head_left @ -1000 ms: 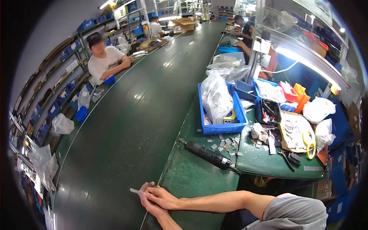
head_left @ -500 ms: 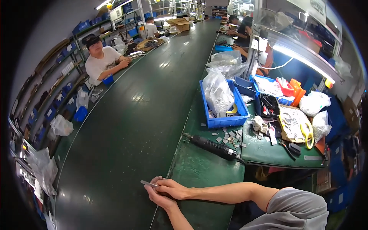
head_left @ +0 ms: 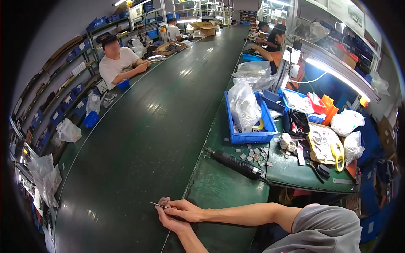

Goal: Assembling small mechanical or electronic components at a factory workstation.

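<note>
A small thin flat grey piece (head_left: 157, 205) is held above the front edge of the dark green bench, its thin edge showing. My left hand (head_left: 171, 223) is closed around its near end, with fingers curled up behind it. From the right, my right hand (head_left: 188, 211) reaches across, its fingers closed over the same piece and touching the left hand. Most of the piece is hidden by the fingers. On the bench beyond my right forearm lies a black electric screwdriver (head_left: 237, 163), apart from both hands.
Small grey metal pieces (head_left: 255, 155) lie scattered by a blue bin (head_left: 253, 137) holding a plastic bag. Scissors with yellow handles (head_left: 337, 156) and black-handled pliers (head_left: 316, 170) are at the right. A long dark green belt (head_left: 139, 147) runs away to the left; co-workers sit along it.
Both hands have shifted slightly left with the piece, which has turned from showing its flat face to its thin edge. The whole view has tilted a little.
</note>
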`<state>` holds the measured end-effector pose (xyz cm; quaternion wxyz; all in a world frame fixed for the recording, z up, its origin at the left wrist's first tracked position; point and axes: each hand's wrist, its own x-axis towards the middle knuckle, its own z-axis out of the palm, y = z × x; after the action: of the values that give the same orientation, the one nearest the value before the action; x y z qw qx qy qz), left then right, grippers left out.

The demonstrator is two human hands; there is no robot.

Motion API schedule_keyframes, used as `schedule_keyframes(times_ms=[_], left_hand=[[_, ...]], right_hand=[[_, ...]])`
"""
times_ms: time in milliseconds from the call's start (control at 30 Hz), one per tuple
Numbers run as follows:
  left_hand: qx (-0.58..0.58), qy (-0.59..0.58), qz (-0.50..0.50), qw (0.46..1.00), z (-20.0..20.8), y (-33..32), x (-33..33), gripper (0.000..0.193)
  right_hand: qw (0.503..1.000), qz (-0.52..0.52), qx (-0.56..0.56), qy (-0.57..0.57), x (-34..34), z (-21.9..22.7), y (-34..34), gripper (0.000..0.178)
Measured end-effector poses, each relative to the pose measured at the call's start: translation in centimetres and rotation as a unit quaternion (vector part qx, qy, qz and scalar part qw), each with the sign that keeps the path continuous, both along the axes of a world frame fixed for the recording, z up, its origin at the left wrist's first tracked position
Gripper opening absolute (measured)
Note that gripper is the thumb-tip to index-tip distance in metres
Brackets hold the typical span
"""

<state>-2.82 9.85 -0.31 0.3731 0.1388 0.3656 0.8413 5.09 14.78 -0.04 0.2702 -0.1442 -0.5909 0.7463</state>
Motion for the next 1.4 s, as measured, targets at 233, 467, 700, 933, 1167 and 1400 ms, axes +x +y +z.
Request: schedule_keyframes(times_ms=[233,467,700,933,1167,1400], left_hand=[[0.052,-0.127,0.044,0.99,0.8,0.5,-0.1,0.031],[0.165,-0.123,-0.03,0.978,0.6,-0.4,-0.7,0.032],[-0.022,-0.001,0.015,1.0,1.4,0.9,1.3,0.037],[-0.05,0.078,0.108,0.99,2.1,0.8,1.9,0.04],[-0.129,0.171,0.15,0.965,2.0,0.4,2.9,0.046],[-0.131,0.135,0.159,0.969,1.9,0.3,2.3,0.047]], right_hand=[[0.996,0.004,0.089,0.0,0.4,0.1,0.4,0.03],[0.992,0.012,0.123,-0.034,1.1,0.9,0.3,0.031],[0.998,-0.066,0.013,-0.023,0.4,0.3,0.1,0.031],[0.998,-0.005,0.042,-0.043,0.6,1.0,0.4,0.034],[0.997,-0.049,0.052,-0.022,1.0,0.6,-0.6,0.026],[0.997,-0.06,0.048,-0.011,0.6,1.1,-0.4,0.027]])
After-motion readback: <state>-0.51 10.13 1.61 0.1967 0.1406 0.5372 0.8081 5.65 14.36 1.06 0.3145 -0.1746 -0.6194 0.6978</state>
